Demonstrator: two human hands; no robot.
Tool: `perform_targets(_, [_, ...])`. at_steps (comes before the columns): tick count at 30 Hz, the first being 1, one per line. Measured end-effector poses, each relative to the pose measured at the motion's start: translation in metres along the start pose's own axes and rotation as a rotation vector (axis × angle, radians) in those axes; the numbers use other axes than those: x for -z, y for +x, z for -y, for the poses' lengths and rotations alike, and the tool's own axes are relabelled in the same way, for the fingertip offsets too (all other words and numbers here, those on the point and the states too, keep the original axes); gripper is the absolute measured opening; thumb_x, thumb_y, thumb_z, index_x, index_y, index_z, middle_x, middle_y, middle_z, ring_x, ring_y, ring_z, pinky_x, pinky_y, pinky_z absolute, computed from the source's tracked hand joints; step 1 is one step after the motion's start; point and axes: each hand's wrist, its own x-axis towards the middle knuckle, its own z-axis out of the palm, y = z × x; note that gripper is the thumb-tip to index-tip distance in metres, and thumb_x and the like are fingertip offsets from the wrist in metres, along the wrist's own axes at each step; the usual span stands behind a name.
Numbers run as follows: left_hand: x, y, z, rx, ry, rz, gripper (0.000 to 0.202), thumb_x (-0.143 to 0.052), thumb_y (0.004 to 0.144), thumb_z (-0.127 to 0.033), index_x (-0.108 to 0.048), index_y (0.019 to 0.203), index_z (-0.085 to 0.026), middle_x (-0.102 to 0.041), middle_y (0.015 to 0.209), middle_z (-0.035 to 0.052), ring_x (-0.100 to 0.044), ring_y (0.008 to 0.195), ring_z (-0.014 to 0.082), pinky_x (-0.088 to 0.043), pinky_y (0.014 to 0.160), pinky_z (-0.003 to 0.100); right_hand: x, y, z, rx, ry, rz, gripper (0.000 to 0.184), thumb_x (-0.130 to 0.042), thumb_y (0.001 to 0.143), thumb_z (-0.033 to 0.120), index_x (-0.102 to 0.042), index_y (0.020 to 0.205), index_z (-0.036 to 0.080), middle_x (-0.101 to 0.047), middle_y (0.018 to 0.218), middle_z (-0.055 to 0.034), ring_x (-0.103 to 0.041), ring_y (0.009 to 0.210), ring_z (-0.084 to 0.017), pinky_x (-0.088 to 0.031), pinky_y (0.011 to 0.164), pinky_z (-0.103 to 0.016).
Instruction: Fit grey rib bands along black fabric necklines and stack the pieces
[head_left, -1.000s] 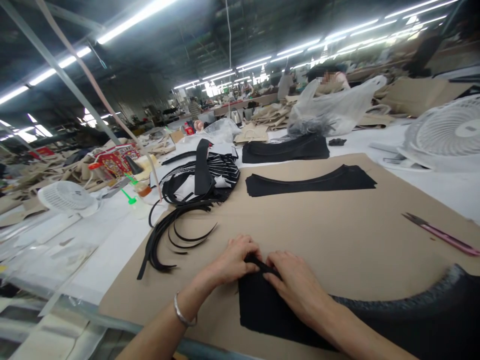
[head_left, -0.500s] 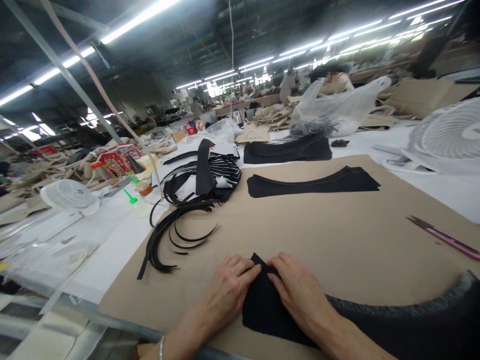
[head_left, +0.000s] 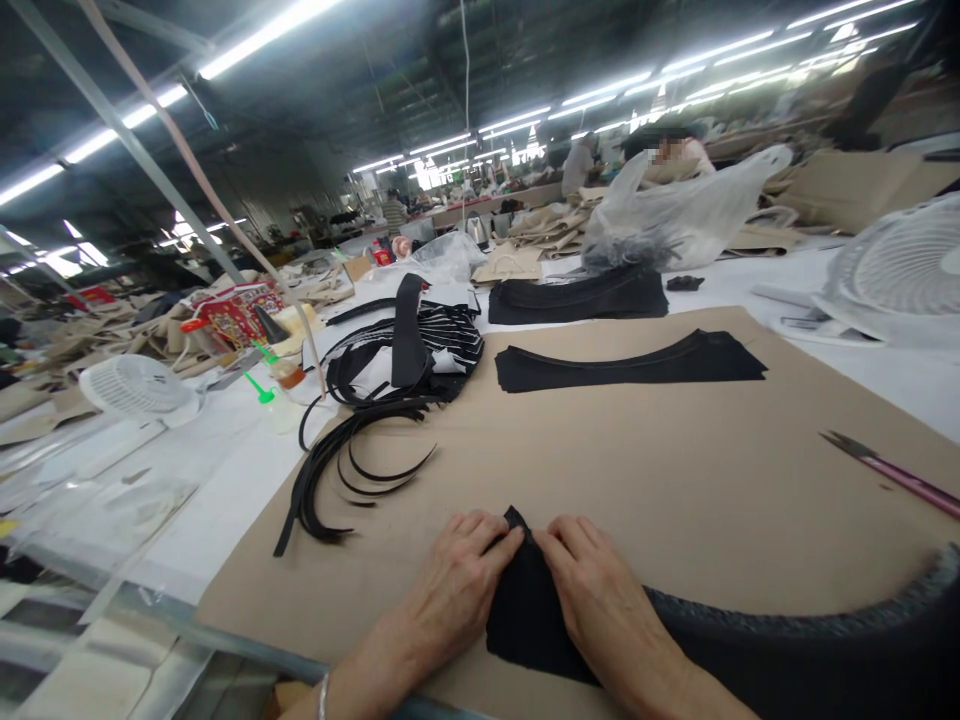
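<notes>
A long, curved piece of black fabric point(head_left: 529, 610) lies across the near side of a brown sheet point(head_left: 630, 460) and runs out of view at lower right. Along its upper curved edge is a fuzzy grey strip. My left hand point(head_left: 469, 570) pinches the piece's left end close to its top corner, thumb pressed along the edge. Just to the right, my right hand point(head_left: 592, 580) grips the same edge with thumb and fingers together. Both palms rest low over the fabric, and the undersides of the fingers are hidden.
Black curved pieces point(head_left: 630, 365) lie farther back, with a bundle of black strips point(head_left: 322, 480) to the left. Thread snips point(head_left: 892, 470) rest at right. A white fan point(head_left: 907, 265), a plastic bag point(head_left: 682, 215) and green-tipped bottles point(head_left: 274, 395) stand around. Another person bends behind the bag.
My right hand has shifted slightly, its fingertips now lower and its thumb drawn in along the fabric edge. My left hand stays nearly where it was.
</notes>
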Motion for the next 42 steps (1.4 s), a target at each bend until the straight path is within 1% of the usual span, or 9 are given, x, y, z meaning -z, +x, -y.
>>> perform_targets(3, [0.0,0.001,0.0,0.027,-0.018,0.015,0.04,-0.04,0.095,-0.013,-0.049,0.133,-0.025,-0.058,0.116,0.005,-0.051,0.105,0.0204,-0.045,0.092,0.039,-0.001,-0.002,0.001,0.017,-0.028,-0.023,0.042,-0.043,0.076,-0.006,-0.061,0.108,0.014,-0.059,0.092,-0.0082,-0.053,0.086,-0.023,-0.048,0.08,-0.038])
perform_targets(9, [0.002,0.0,-0.002,0.026,0.019,0.018,0.04,-0.041,0.096,-0.014,-0.048,0.133,-0.025,-0.059,0.116,0.0037,-0.051,0.105,0.0198,-0.044,0.091,0.037,-0.005,-0.004,0.002,0.063,-0.113,-0.051,0.046,-0.045,0.073,-0.006,-0.062,0.111,0.013,-0.061,0.095,-0.0088,-0.054,0.086,-0.024,-0.048,0.078,-0.039])
perform_targets(15, [0.004,0.001,-0.006,0.014,0.057,0.034,0.038,-0.042,0.096,-0.015,-0.048,0.133,-0.023,-0.06,0.115,0.0045,-0.052,0.104,0.02,-0.043,0.092,0.036,-0.004,-0.005,0.004,0.085,-0.179,-0.057,0.044,-0.046,0.072,-0.005,-0.063,0.11,0.011,-0.062,0.094,-0.0098,-0.055,0.084,-0.024,-0.048,0.076,-0.04])
perform_targets(23, [0.001,0.0,-0.011,0.047,0.092,0.068,0.04,-0.042,0.094,-0.013,-0.046,0.133,-0.021,-0.061,0.114,0.0043,-0.052,0.101,0.0215,-0.043,0.091,0.037,0.0,-0.006,0.005,0.08,-0.199,-0.073,0.053,-0.044,0.067,-0.008,-0.063,0.111,0.013,-0.064,0.096,-0.0086,-0.057,0.085,-0.023,-0.048,0.077,-0.036])
perform_targets(30, [0.001,-0.002,-0.014,0.056,0.084,0.07,0.043,-0.044,0.093,-0.011,-0.045,0.135,-0.021,-0.06,0.115,0.0043,-0.051,0.102,0.022,-0.043,0.092,0.039,0.0,-0.007,0.005,0.056,-0.162,-0.051,0.054,-0.046,0.068,-0.004,-0.06,0.118,0.012,-0.064,0.099,-0.0086,-0.056,0.087,-0.024,-0.043,0.078,-0.039])
perform_targets(34, [0.0,-0.003,-0.012,0.065,0.032,0.03,0.044,-0.041,0.093,-0.01,-0.045,0.135,-0.021,-0.061,0.114,0.0056,-0.052,0.101,0.0222,-0.044,0.091,0.039,0.002,-0.006,0.004,0.044,-0.136,-0.009,0.053,-0.048,0.069,0.0,-0.061,0.119,0.012,-0.063,0.1,-0.0084,-0.054,0.089,-0.024,-0.04,0.078,-0.039])
perform_targets(37, [-0.003,-0.004,-0.007,0.078,-0.064,-0.014,0.042,-0.039,0.094,-0.01,-0.047,0.133,-0.021,-0.061,0.111,0.0064,-0.052,0.101,0.0216,-0.045,0.09,0.04,0.004,-0.006,0.003,0.044,-0.165,0.033,0.058,-0.049,0.068,0.0,-0.058,0.123,0.013,-0.063,0.102,-0.0084,-0.053,0.09,-0.024,-0.038,0.079,-0.04])
perform_targets(40, [-0.006,-0.003,-0.001,0.099,-0.183,-0.09,0.036,-0.037,0.094,-0.009,-0.055,0.124,-0.02,-0.06,0.109,0.0067,-0.053,0.101,0.0196,-0.046,0.091,0.037,0.004,-0.006,0.002,0.036,-0.166,0.092,0.058,-0.051,0.07,0.003,-0.056,0.127,0.014,-0.062,0.106,-0.0082,-0.052,0.092,-0.024,-0.036,0.078,-0.04])
perform_targets(42, [-0.008,-0.003,0.002,0.111,-0.212,-0.134,0.034,-0.037,0.094,-0.009,-0.058,0.118,-0.019,-0.059,0.112,0.0072,-0.052,0.103,0.019,-0.047,0.092,0.036,0.006,-0.005,0.002,0.023,-0.167,0.122,0.058,-0.051,0.071,0.004,-0.055,0.128,0.014,-0.062,0.108,-0.0084,-0.051,0.093,-0.024,-0.035,0.08,-0.04])
